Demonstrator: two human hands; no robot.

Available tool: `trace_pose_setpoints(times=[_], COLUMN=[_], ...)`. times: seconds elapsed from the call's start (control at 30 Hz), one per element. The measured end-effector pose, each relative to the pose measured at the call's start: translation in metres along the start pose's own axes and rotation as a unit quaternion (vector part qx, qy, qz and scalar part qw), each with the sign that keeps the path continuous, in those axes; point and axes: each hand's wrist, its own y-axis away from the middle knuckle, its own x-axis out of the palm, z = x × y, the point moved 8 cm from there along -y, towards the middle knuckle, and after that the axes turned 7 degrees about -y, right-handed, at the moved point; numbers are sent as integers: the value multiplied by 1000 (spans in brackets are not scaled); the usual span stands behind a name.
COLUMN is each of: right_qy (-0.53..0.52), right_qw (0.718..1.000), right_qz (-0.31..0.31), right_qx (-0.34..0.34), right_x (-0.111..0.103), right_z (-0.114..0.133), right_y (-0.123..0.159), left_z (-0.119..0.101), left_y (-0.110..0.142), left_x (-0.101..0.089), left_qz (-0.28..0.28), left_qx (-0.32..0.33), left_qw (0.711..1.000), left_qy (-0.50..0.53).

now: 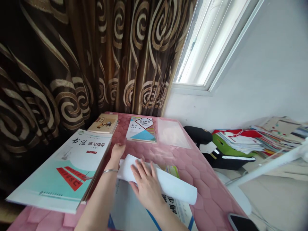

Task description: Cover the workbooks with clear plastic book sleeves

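Left hand (117, 151) farther forward, right hand (147, 179) palm down, spread

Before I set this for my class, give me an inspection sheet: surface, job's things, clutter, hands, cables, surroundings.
Surface: pink padded-looking cover.
Job's things: curled white sheet over a large book.
Clutter: calligraphy book, smaller books, mathematics booklet, translucent sheet, phone partly cut off.
Hands: right hand spread on the white sheet; left hand by its left end, grip unclear.
Cables: thin pale cable near the lamp.
Surroundings: patterned curtain, window, piled papers.
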Motion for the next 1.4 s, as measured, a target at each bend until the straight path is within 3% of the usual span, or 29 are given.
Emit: trace_pose_setpoints(times=[0.17,0.27,0.37,0.57,0.8,0.97,1.4], right_qy=[1,6,12,11,-2,5,33], right_qw=[1000,1000,999,999,999,998,997], right_qz=[-4,-16,-39,-33,17,31,-12], right_qx=[5,0,-2,-13,-37,-47,-71], right_x=[-3,-6,-9,-7,3,6,-2], right_z=[-1,-2,-4,-1,3,4,9], right_y=[0,-1,0,2,2,0,-2], left_z=[-34,-52,-61,-34,8,8,6], left_y=[-18,-10,15,72,89,96,101], left_x=[18,11,-6,-25,-24,-9,-6], left_qz=[35,24,-7,-13,-19,71,102], left_qx=[0,47,114,178,144,158,179], left_qw=[999,997,990,976,984,972,968], left_qy=[36,56,78,125,100,155,144])
